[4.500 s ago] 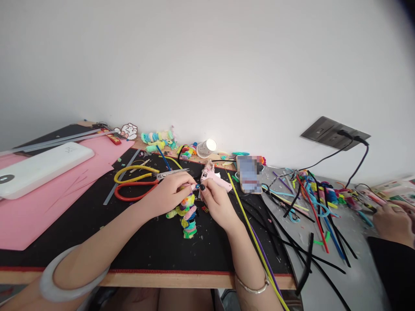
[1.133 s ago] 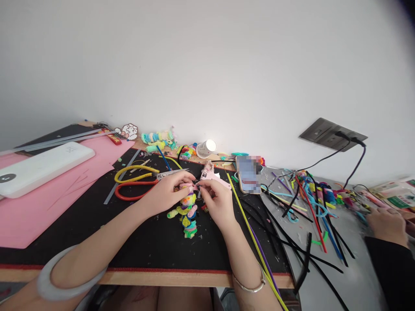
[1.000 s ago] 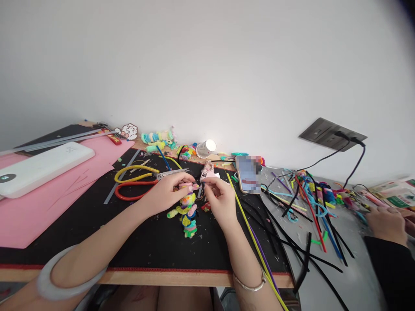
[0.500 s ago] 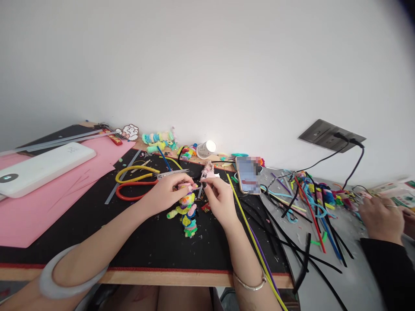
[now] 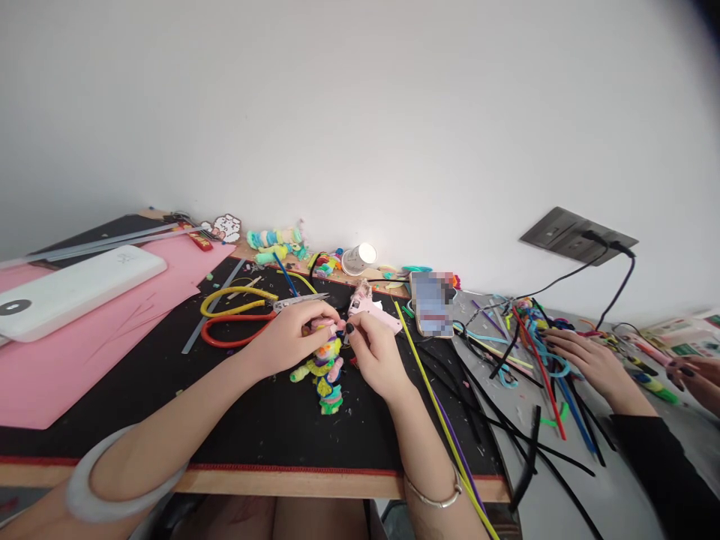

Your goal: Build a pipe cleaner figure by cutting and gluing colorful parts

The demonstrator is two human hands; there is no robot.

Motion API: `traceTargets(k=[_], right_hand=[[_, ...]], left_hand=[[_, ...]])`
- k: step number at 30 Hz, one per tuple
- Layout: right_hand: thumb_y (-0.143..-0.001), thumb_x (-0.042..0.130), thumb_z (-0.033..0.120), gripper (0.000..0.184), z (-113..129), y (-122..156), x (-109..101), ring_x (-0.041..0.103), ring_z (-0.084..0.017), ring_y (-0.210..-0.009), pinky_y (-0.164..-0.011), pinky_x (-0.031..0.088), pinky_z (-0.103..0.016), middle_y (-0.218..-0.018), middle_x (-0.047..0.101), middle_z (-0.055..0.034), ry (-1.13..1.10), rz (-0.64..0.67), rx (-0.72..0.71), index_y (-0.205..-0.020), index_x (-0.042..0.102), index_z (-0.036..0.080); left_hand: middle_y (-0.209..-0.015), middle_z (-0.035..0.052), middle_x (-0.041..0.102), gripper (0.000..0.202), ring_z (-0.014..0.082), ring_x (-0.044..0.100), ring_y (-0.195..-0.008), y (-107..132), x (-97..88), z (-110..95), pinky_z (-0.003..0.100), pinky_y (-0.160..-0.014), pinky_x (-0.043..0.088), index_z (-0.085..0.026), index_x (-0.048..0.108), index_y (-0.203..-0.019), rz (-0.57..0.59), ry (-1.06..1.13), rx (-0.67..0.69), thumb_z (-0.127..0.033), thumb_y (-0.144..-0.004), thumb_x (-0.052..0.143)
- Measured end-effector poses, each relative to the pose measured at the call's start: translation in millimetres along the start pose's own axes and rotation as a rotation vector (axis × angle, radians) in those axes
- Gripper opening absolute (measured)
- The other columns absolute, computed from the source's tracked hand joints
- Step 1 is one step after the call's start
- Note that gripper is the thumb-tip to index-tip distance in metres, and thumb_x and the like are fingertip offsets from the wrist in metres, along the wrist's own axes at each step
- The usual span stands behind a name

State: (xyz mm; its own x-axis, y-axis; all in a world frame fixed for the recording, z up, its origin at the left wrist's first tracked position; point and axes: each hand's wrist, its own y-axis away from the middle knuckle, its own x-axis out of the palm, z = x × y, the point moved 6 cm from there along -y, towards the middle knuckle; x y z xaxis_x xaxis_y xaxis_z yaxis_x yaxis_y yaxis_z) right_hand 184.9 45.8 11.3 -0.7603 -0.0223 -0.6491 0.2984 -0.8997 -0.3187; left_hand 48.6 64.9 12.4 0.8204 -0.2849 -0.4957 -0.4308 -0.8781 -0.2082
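My left hand [image 5: 295, 330] is closed around the top of a small colourful doll [image 5: 326, 379], made of fuzzy pipe cleaners in yellow, green, pink and blue. The doll's body hangs below the fingers over the black mat [image 5: 247, 420]. At the doll's head, my right hand [image 5: 376, 349] pinches close to the left fingertips; whatever is between its fingers is too small to make out. A pink glue gun [image 5: 374, 311] lies just behind the right hand. Beside the left hand are scissors with one yellow and one red handle [image 5: 233, 341].
A white power bank [image 5: 84, 289] rests on pink sheets [image 5: 50, 382] at the left. Behind stand a paper cup [image 5: 358, 259] and a phone [image 5: 432, 304]. Loose pipe cleaners [image 5: 526, 442] cover the right side, where another person's hand [image 5: 596, 367] reaches in. A wall socket [image 5: 579, 236] holds two plugs.
My right hand has shifted slightly left, closer to the doll's head, showing more of the glue gun. The other person's hand has moved left onto the pile of pipe cleaners.
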Motion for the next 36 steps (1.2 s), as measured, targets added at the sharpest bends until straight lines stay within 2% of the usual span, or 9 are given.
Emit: traceTargets(k=[5,9,13,16,20,24,28,31,36], right_hand=[[-0.089,0.037,0.021,0.014,-0.8,0.2,0.1,0.047,-0.013,-0.07,-0.065,0.035,-0.025,-0.073,0.05,0.0005,-0.04,0.013,0.021,-0.08,0.048,0.019],[-0.088,0.037,0.02,0.015,-2.4,-0.2,-2.7,0.046,-0.013,-0.068,-0.064,0.035,-0.024,-0.072,0.051,0.0004,-0.044,-0.02,0.039,-0.08,0.049,0.018],[-0.086,0.039,0.019,0.013,-8.6,-1.1,-7.5,0.046,-0.013,-0.063,-0.06,0.035,-0.024,-0.069,0.051,0.0004,0.038,-0.089,0.07,-0.08,0.051,0.018],[-0.081,0.045,0.017,0.01,-15.6,-1.9,-5.6,0.048,-0.013,-0.063,-0.059,0.036,-0.024,-0.069,0.054,0.0003,0.133,-0.079,0.073,-0.078,0.055,0.019],[-0.078,0.051,0.014,0.016,-23.7,-2.6,-0.4,0.056,-0.015,-0.072,-0.066,0.041,-0.026,-0.08,0.064,-0.0024,0.187,-0.022,0.061,-0.084,0.064,0.02],[-0.081,0.048,0.014,0.023,-25.3,-3.0,-1.9,0.061,-0.018,-0.082,-0.074,0.044,-0.029,-0.089,0.068,-0.0042,0.165,0.001,0.045,-0.09,0.068,0.021],[-0.083,0.045,0.016,0.023,-25.2,-3.9,-19.6,0.058,-0.018,-0.089,-0.082,0.042,-0.031,-0.095,0.068,-0.0057,0.232,-0.175,0.045,-0.094,0.066,0.019],[-0.078,0.047,0.012,0.03,-33.6,-4.6,-30.0,0.052,-0.023,-0.098,-0.087,0.038,-0.035,-0.106,0.064,-0.0078,0.395,-0.303,0.109,-0.104,0.061,0.017],[-0.07,0.052,0.014,0.046,-58.9,-9.0,-20.6,0.05,-0.029,-0.104,-0.085,0.035,-0.042,-0.111,0.06,-0.0128,0.555,-0.206,0.344,-0.116,0.055,0.019]], left_hand=[[-0.084,0.0017,0.062,0.016,0.0149,0.056,-0.077,0.5,0.1,0.2,0.025,-0.067,0.042,-0.02,0.06,-0.088,-0.005,-0.008,0.018,-0.024,-0.081,0.047],[-0.081,0.0016,0.061,0.016,0.0145,0.055,-0.073,0.3,0.5,2.9,0.025,-0.062,0.041,-0.019,0.061,-0.086,-0.013,-0.016,0.003,-0.025,-0.082,0.046],[-0.081,0.0023,0.062,0.016,0.0157,0.056,-0.073,-1.0,0.3,5.4,0.025,-0.06,0.04,-0.02,0.062,-0.083,-0.027,-0.008,-0.027,-0.027,-0.081,0.048],[-0.081,0.0028,0.063,0.021,0.0162,0.056,-0.071,-1.9,1.0,8.1,0.026,-0.059,0.04,-0.02,0.062,-0.083,-0.027,-0.003,-0.059,-0.035,-0.082,0.047],[-0.079,0.0031,0.063,0.024,0.0157,0.055,-0.068,-2.2,0.3,13.5,0.027,-0.06,0.041,-0.02,0.061,-0.084,-0.045,-0.004,-0.092,-0.037,-0.082,0.044],[-0.075,0.0015,0.061,0.023,0.0131,0.053,-0.061,-2.1,-1.4,15.8,0.025,-0.057,0.039,-0.019,0.062,-0.081,-0.071,-0.008,-0.086,-0.035,-0.082,0.045],[-0.073,0.001,0.06,0.022,0.0127,0.053,-0.059,-1.7,-1.2,15.9,0.024,-0.056,0.039,-0.019,0.061,-0.08,-0.078,0.005,-0.089,-0.035,-0.082,0.046],[-0.066,-0.0008,0.055,0.022,0.0119,0.051,-0.054,-1.1,0.4,16.5,0.024,-0.053,0.038,-0.019,0.059,-0.078,-0.06,0.039,-0.103,-0.035,-0.082,0.045],[-0.063,-0.0017,0.05,0.021,0.0114,0.044,-0.055,-1.2,-2.3,13.1,0.023,-0.051,0.033,-0.019,0.057,-0.07,-0.089,-0.02,-0.065,-0.034,-0.081,0.046]])
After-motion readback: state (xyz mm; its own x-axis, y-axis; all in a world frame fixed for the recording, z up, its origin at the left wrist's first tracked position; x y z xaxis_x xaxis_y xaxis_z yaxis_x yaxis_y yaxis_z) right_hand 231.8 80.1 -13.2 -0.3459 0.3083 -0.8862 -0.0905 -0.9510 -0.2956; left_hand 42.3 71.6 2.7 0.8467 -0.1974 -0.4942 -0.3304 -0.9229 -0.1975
